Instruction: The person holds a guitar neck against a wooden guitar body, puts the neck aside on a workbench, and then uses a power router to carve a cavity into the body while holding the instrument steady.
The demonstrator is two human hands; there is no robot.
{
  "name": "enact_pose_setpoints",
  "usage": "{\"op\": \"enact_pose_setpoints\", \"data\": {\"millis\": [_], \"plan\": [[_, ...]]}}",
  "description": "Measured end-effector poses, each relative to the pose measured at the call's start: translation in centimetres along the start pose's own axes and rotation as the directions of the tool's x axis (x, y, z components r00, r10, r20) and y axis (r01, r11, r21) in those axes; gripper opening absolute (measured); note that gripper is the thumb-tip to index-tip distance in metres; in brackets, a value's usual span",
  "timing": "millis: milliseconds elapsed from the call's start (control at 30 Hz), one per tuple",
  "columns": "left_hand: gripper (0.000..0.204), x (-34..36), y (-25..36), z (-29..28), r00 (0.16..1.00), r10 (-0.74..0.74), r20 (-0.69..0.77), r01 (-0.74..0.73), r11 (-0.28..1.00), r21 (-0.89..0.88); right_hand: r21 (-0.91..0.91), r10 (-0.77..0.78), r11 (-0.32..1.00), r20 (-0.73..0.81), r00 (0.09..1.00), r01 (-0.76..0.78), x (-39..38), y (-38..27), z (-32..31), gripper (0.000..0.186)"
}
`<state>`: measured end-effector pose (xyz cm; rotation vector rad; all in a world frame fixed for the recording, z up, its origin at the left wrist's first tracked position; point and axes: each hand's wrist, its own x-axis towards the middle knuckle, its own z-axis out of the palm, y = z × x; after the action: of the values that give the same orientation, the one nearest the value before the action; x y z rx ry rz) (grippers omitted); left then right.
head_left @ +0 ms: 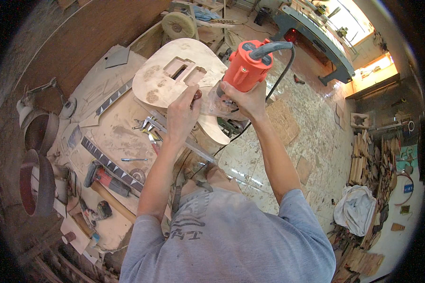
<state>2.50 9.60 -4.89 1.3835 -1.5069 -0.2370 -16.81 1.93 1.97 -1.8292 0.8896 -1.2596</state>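
A pale wooden guitar body (pixel 151 70) with two rectangular cavities lies at the front of the bench. Over its right side stands a red router (pixel 247 70) on a clear base plate (pixel 211 106), its black cable curving away to the right. My right hand (pixel 251 98) is wrapped round the lower part of the router's housing. Closed about a dark brown knob (pixel 197 95) beside the base plate is my left hand (pixel 182 112). The router's bit is hidden from me.
Dusty workbench (pixel 123 118) holds fret-marked strips (pixel 109 162), calipers (pixel 148 123), a pen (pixel 134 159) and a red-black power tool (pixel 109 179). Sanding belts (pixel 37 184) hang at left. Wood offcuts (pixel 361 160) and a white sack (pixel 355 210) stand at right. Shavings cover the floor.
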Motion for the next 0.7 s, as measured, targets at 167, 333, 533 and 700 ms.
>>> {"op": "enact_pose_setpoints", "data": {"millis": [167, 333, 533, 700], "plan": [[0.031, 0.1, -0.1, 0.0, 1.0, 0.021, -0.01, -0.021, 1.0, 0.008, 0.001, -0.017, 1.0, -0.007, 1.0, 0.017, 0.0, -0.1, 0.1, 0.076], [0.029, 0.3, 0.0, 0.0, 1.0, 0.007, -0.01, -0.007, 1.0, -0.006, 0.013, 0.0, 1.0, -0.008, 1.0, 0.0, 0.1, 0.4, -0.1, 0.075], [0.03, 0.4, 0.0, 0.0, 1.0, 0.007, -0.011, -0.007, 1.0, 0.0, 0.032, -0.005, 0.999, -0.009, 1.0, 0.005, 0.3, -1.0, 0.1, 0.074], [0.031, 0.5, -0.3, 0.3, 1.0, 0.018, -0.012, -0.018, 1.0, -0.003, 0.05, 0.031, 0.998, -0.008, 0.999, -0.03, 0.4, -0.6, 0.0, 0.076]]}}
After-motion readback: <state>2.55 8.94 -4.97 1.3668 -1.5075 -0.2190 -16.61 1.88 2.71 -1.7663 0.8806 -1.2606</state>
